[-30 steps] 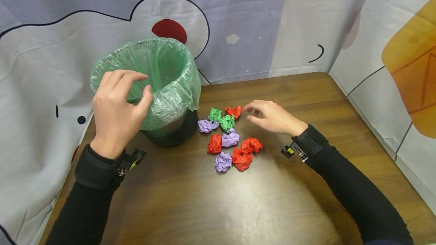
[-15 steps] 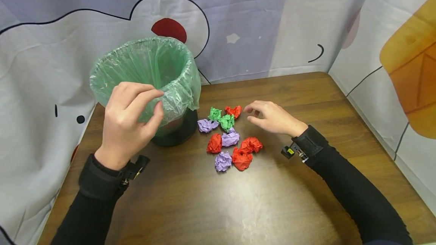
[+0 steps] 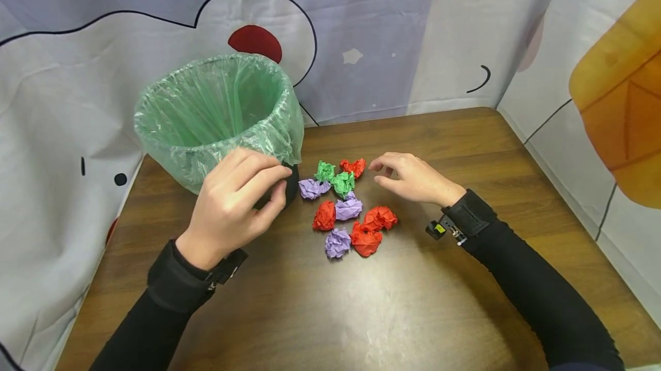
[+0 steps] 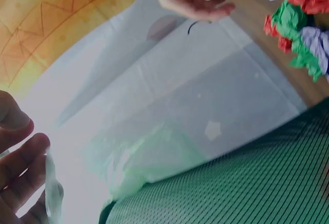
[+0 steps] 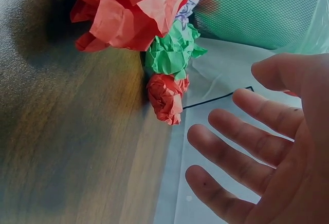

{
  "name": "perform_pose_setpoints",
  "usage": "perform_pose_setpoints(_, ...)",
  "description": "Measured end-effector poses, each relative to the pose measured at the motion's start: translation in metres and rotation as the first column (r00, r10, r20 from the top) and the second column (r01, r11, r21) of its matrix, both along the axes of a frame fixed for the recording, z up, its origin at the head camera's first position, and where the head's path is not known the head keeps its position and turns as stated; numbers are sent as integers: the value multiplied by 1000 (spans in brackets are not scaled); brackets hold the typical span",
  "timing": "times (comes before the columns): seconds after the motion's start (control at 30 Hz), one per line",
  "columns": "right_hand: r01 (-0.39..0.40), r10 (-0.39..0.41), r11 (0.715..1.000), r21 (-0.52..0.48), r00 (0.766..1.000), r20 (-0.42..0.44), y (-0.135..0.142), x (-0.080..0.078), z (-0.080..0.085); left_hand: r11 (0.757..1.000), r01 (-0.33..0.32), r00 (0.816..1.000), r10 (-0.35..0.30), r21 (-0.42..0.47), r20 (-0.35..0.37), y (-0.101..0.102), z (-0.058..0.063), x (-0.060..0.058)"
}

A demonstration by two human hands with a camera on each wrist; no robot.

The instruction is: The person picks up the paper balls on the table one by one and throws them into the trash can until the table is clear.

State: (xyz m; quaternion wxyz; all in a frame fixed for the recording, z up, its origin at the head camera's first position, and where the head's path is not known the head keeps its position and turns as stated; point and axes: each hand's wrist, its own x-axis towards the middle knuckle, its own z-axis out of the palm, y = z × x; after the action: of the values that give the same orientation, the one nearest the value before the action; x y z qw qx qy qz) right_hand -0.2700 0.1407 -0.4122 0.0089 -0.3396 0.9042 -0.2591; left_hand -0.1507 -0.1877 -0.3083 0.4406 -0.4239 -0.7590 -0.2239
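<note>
Several crumpled paper balls lie grouped on the table: red, green and purple. At the back of the group is a small red paper ball (image 3: 353,168), with my right hand (image 3: 413,177) just to its right, fingers loosely bent and holding nothing. The right wrist view shows that hand (image 5: 257,142) apart from the red balls (image 5: 166,98) and a green ball (image 5: 175,52). My left hand (image 3: 240,202) hangs in front of the bin, left of a purple ball (image 3: 314,188), fingers relaxed with nothing visible in them. Two green balls (image 3: 343,184) sit mid-group; a purple ball (image 3: 337,243) is nearest me.
A mesh bin lined with a green plastic bag (image 3: 281,127) stands at the back left of the wooden table (image 3: 444,302). Its dark base (image 3: 293,183) shows partly behind my left hand. A printed curtain (image 3: 377,73) hangs behind and along both sides.
My left hand has come down from beside the bin's rim and moved right, toward the paper balls. The right hand and the balls stay where they were.
</note>
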Motion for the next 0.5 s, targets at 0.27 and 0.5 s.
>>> perform_pose_setpoints(0.27, 1, -1, 1000, 6, 1000, 2, 0, 0, 0, 997, 34, 999, -31, -64, 43, 7, -20, -2)
perform_pose_setpoints(0.5, 6, -7, 1000, 16, 1000, 26, 2, 1, -1, 994, 48, 993, -36, -100, 110, 7, -37, -5)
